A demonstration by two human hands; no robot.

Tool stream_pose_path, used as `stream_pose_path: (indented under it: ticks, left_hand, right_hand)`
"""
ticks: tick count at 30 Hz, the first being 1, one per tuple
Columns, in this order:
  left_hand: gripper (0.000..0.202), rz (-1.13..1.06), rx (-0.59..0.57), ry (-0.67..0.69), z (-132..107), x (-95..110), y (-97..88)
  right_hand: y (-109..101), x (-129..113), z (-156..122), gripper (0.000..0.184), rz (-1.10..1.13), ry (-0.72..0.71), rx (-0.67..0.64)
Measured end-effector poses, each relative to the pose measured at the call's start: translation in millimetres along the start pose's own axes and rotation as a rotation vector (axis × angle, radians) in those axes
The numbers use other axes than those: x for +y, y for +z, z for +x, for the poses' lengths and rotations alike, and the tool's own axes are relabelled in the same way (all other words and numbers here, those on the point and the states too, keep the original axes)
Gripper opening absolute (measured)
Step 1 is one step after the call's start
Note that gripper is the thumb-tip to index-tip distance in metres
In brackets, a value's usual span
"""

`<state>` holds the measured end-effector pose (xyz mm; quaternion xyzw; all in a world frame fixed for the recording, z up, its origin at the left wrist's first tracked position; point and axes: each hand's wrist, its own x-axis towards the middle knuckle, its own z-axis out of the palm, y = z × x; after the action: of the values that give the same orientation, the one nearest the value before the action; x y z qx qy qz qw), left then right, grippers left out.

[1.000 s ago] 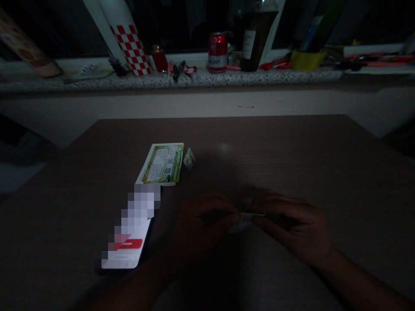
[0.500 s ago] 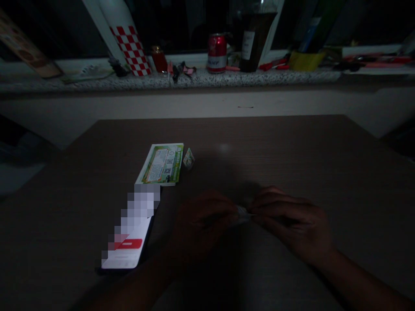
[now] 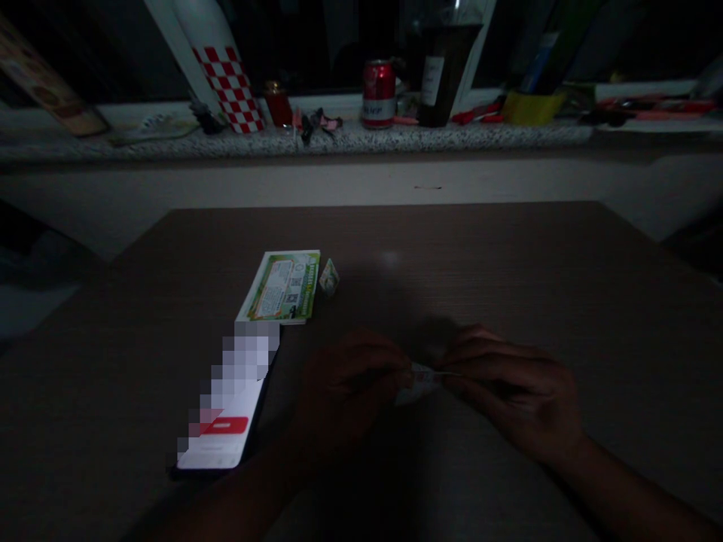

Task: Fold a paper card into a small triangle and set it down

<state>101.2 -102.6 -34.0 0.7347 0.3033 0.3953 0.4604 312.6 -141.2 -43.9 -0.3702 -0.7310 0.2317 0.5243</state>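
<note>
While left hand point(image 3: 353, 385) and right hand point(image 3: 523, 384) pinch small paper piece point(image 3: 420, 384), grip narrow, uneven tugging could tear it

QR codes point(image 3: 293, 290) on card point(image 3: 267, 299) (lettering illegible)

small paper point(image 3: 419, 384) again more fully visible

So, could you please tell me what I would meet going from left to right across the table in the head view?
Phone, booklet, left hand, paper, right hand.
</note>
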Motion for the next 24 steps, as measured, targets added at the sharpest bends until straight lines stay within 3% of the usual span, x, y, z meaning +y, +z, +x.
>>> stream_pose_path:
  ticks: [9, 24]
  left_hand:
    - [0.007, -0.028, 0.025, 0.004, -0.5, 0.5, 1.1]
    - [0.006, -0.009, 0.027, 0.086, -0.2, -1.6, 1.2]
  right_hand:
    - [0.8, -2.5, -2.3, 0.029, -0.006, -0.016, 0.086]
    - [0.6, -4.0, -0.1, 0.029, -0.025, -0.096, 0.069]
